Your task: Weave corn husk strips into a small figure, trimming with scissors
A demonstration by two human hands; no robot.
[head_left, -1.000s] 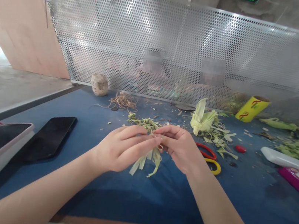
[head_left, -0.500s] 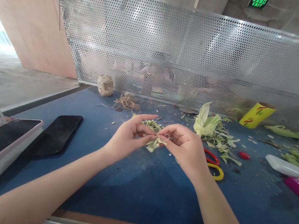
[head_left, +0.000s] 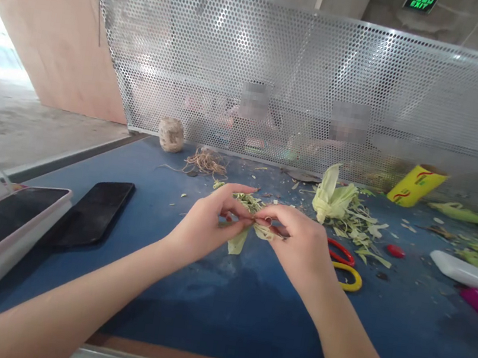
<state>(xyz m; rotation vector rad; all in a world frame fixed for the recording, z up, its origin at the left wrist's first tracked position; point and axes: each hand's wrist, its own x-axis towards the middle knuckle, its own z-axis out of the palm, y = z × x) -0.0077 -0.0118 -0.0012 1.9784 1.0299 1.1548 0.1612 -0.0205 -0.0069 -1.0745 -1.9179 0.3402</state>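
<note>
My left hand (head_left: pixel 210 215) pinches a pale green leafy piece, seemingly corn husk (head_left: pixel 236 243), between thumb and fingertips at the middle of the table. From the other side, my right hand (head_left: pixel 304 239) pinches the same piece, its fingertips touching those of the left. A thin looped strand (head_left: pixel 268 221) stands up at the right fingertips; its far end is hidden. Behind the hands lies a small heap of green shreds (head_left: pixel 248 201), partly covered by the fingers. Scissors (head_left: pixel 347 277) with red and yellow handles lie beside my right wrist.
A tangle of brown twine (head_left: pixel 207 162) and a twine spool (head_left: pixel 171 135) lie at the back left. Nearer are a black phone (head_left: pixel 99 212) and a pink-edged device (head_left: pixel 0 239). Husk leaves (head_left: pixel 334 200) and a yellow roll (head_left: pixel 417 186) stand before the perforated metal screen (head_left: pixel 224 39).
The piece between my fingers has turned, and a flap now hangs lower below the left fingertips. Both hands stay pinched together. The view has shifted slightly.
</note>
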